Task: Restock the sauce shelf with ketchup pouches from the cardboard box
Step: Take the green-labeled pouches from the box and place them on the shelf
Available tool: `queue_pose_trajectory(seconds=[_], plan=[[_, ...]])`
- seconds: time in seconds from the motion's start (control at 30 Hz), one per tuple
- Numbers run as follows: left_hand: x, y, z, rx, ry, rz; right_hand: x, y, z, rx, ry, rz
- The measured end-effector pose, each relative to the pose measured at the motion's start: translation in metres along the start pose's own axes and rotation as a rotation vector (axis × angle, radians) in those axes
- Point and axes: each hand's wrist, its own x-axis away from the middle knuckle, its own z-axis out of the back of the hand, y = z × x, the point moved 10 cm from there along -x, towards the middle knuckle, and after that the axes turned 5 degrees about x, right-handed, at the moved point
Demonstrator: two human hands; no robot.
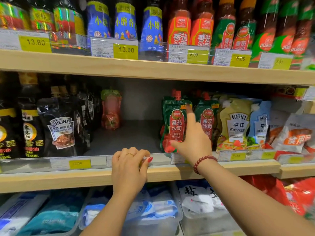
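The left hand (129, 165) is rested on the front edge of the sauce shelf (170, 172), fingers curled and holding nothing. The right hand (192, 140) is laid open against a green ketchup pouch (175, 123) standing upright at the shelf front, forefinger raised; its fingertip is blurred. Further pouches behind are largely hidden. One red pouch (111, 109) is seen dimly at the back of the gap.
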Motion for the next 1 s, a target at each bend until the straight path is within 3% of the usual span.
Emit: queue_pose_trajectory(seconds=[0.1, 0.2, 1.0], plan=[[0.0, 0.001, 0.0, 0.007, -0.006, 0.004, -0.004, -0.009, -0.021, 0.148, -0.179, -0.021], [0.001, 0.001, 0.002, 0.022, -0.001, 0.001, -0.01, -0.004, -0.036, 0.151, -0.249, -0.103], [0.003, 0.0, -0.001, 0.058, 0.056, -0.036, -0.059, 0.006, -0.085, 0.074, -0.253, -0.055]])
